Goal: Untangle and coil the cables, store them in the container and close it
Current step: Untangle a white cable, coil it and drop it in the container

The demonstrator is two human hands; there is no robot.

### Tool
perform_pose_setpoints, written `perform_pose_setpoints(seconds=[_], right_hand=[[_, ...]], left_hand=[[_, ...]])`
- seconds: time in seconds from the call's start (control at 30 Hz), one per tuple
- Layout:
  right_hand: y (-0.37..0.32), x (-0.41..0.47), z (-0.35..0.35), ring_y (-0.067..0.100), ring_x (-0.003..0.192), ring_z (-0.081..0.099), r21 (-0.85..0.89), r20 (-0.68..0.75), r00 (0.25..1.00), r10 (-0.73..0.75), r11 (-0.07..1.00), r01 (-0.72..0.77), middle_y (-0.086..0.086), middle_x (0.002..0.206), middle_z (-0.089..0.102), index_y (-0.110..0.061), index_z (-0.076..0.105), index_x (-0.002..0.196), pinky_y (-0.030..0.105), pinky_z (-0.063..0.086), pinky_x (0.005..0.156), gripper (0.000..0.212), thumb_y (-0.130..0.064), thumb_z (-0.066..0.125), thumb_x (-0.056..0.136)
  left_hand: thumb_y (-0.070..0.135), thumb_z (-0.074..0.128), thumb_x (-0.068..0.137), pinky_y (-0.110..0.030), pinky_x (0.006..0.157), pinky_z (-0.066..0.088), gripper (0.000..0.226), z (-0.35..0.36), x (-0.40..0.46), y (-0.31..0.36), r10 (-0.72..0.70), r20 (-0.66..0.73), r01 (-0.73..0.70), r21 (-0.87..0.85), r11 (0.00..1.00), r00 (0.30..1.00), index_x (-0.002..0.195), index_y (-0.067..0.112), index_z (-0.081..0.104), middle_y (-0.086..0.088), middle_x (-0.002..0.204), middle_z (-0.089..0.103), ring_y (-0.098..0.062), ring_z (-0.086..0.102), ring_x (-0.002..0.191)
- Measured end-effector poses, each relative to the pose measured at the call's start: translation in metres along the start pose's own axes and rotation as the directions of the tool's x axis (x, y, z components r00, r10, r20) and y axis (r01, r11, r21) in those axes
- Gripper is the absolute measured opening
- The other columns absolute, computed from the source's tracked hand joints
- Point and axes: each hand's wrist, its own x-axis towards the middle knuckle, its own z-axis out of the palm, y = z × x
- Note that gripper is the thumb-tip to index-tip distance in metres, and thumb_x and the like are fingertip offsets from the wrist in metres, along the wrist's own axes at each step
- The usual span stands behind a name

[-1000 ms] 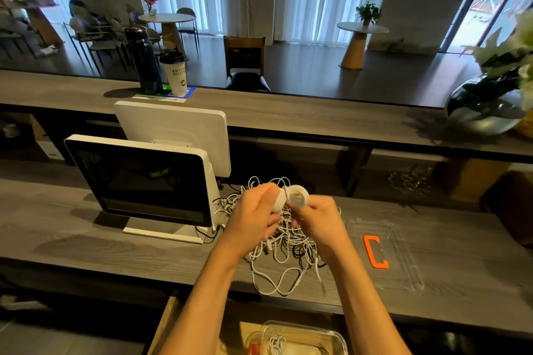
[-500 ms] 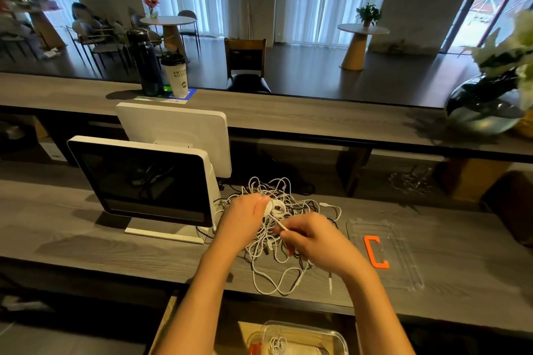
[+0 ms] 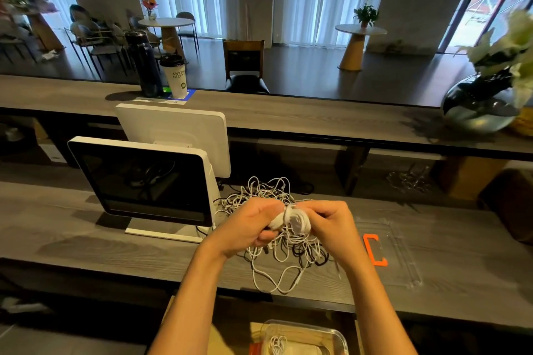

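A tangle of white and black cables (image 3: pixel 277 251) lies on the grey wooden counter in front of me. Above it, my left hand (image 3: pixel 248 228) grips a small white cable coil (image 3: pixel 297 220), and my right hand (image 3: pixel 331 225) pinches the same coil from the right. A clear container (image 3: pixel 331 339) stands below the counter's near edge with a white cable (image 3: pixel 278 344) inside. Its clear lid with an orange clip (image 3: pixel 374 249) lies flat on the counter to the right of my hands.
A white point-of-sale screen (image 3: pixel 144 179) stands left of the cables. On the raised bar behind are a dark bottle (image 3: pixel 144 63), a paper cup (image 3: pixel 176 75) and a round glass vase with flowers (image 3: pixel 481 106) at far right.
My right hand dropped toward the tangle half a second ago, then rose back to the coil. Both hands now hold the coil together, slightly lower than a second ago.
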Motion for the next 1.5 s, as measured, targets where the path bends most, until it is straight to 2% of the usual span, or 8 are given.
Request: perform_pose_setpoints(seconds=[0.1, 0.3, 0.43, 0.67, 0.83, 1.07, 1.3, 1.5], right_hand=[[0.008, -0.002, 0.014, 0.01, 0.048, 0.038, -0.11, 0.095, 0.995, 0.014, 0.994, -0.003, -0.005, 0.049, 0.047, -0.018, 0.071, 0.068, 0.027, 0.032, 0.05, 0.032, -0.026, 0.062, 0.097], [0.005, -0.005, 0.021, 0.003, 0.052, 0.055, -0.443, 0.33, 0.943, 0.046, 0.889, 0.112, -0.005, 0.061, 0.06, -0.011, 0.068, 0.098, 0.013, 0.041, 0.056, 0.022, -0.025, 0.052, 0.103], [0.002, -0.006, 0.016, 0.003, 0.057, 0.056, -0.52, 0.374, 0.924, 0.078, 0.842, 0.14, -0.006, 0.064, 0.06, -0.016, 0.066, 0.102, 0.016, 0.044, 0.059, 0.021, -0.027, 0.049, 0.104], [0.004, -0.003, 0.005, 0.008, 0.07, 0.063, -0.652, 0.209, 0.975, -0.07, 0.733, 0.193, -0.007, 0.078, 0.07, -0.023, 0.072, 0.099, 0.031, 0.053, 0.066, 0.016, -0.031, 0.058, 0.099], [0.002, -0.003, -0.005, 0.006, 0.067, 0.065, -0.378, 0.021, 0.998, -0.054, 0.924, 0.058, -0.007, 0.072, 0.072, -0.025, 0.078, 0.081, 0.028, 0.052, 0.063, 0.01, -0.018, 0.074, 0.087], [0.0, -0.003, 0.0, 0.007, 0.07, 0.066, 0.074, 0.121, 0.993, 0.001, 0.997, -0.01, 0.001, 0.076, 0.075, -0.011, 0.078, 0.089, 0.018, 0.049, 0.065, 0.019, -0.001, 0.063, 0.091], [0.014, 0.005, 0.017, 0.006, 0.056, 0.032, -0.099, 0.132, 0.99, -0.038, 0.994, 0.051, -0.008, 0.059, 0.039, -0.004, 0.068, 0.088, 0.026, 0.029, 0.056, 0.032, -0.029, 0.051, 0.098], [0.015, 0.002, 0.021, 0.006, 0.054, 0.028, -0.024, 0.121, 0.988, 0.094, 0.995, -0.092, -0.01, 0.058, 0.037, -0.012, 0.055, 0.073, 0.023, 0.025, 0.053, 0.041, -0.047, 0.05, 0.093]], left_hand=[[0.033, 0.04, 0.103, -0.018, 0.041, 0.02, 0.034, 0.001, 0.005, -0.005, 0.021, -0.276, -0.04, -0.062, 0.997, 0.961, 0.087, 0.012, 0.061, 0.007, 0.053, 0.039, -0.005, 0.03, 0.043], [0.029, 0.045, 0.105, -0.027, 0.052, 0.047, 0.04, -0.004, 0.016, -0.015, 0.075, -0.593, 0.116, 0.279, 0.953, 0.802, 0.069, 0.013, 0.055, 0.007, 0.056, 0.044, -0.01, 0.046, 0.052], [0.031, 0.045, 0.104, -0.048, 0.067, 0.048, 0.046, -0.013, 0.017, -0.027, 0.124, -0.567, 0.259, 0.546, 0.797, 0.815, 0.06, 0.019, 0.043, -0.003, 0.058, 0.047, -0.036, 0.061, 0.068], [0.033, 0.042, 0.105, -0.04, 0.069, 0.044, 0.041, -0.013, 0.013, -0.02, -0.023, -0.326, 0.26, 0.708, 0.657, 0.945, 0.069, 0.014, 0.049, -0.004, 0.067, 0.051, -0.017, 0.047, 0.063], [0.027, 0.043, 0.106, -0.01, 0.052, 0.037, 0.039, -0.011, 0.001, -0.008, -0.153, -0.076, 0.171, 0.466, 0.868, 0.985, 0.069, 0.019, 0.05, 0.014, 0.054, 0.045, 0.003, 0.041, 0.046], [0.036, 0.041, 0.104, -0.013, 0.04, 0.022, 0.038, -0.01, -0.007, -0.01, -0.095, 0.144, 0.1, -0.028, 0.995, 0.985, 0.084, 0.007, 0.056, 0.013, 0.051, 0.046, 0.001, 0.033, 0.041], [0.035, 0.043, 0.103, -0.018, 0.034, 0.015, 0.034, 0.005, 0.003, -0.018, -0.109, -0.27, -0.017, -0.425, 0.905, 0.957, 0.092, 0.005, 0.053, 0.002, 0.05, 0.03, -0.006, 0.025, 0.035], [0.028, 0.038, 0.107, -0.019, 0.039, 0.022, 0.037, 0.015, 0.011, -0.013, -0.138, -0.475, 0.107, -0.092, 0.99, 0.869, 0.094, 0.004, 0.063, 0.004, 0.05, 0.039, -0.007, 0.031, 0.039]])
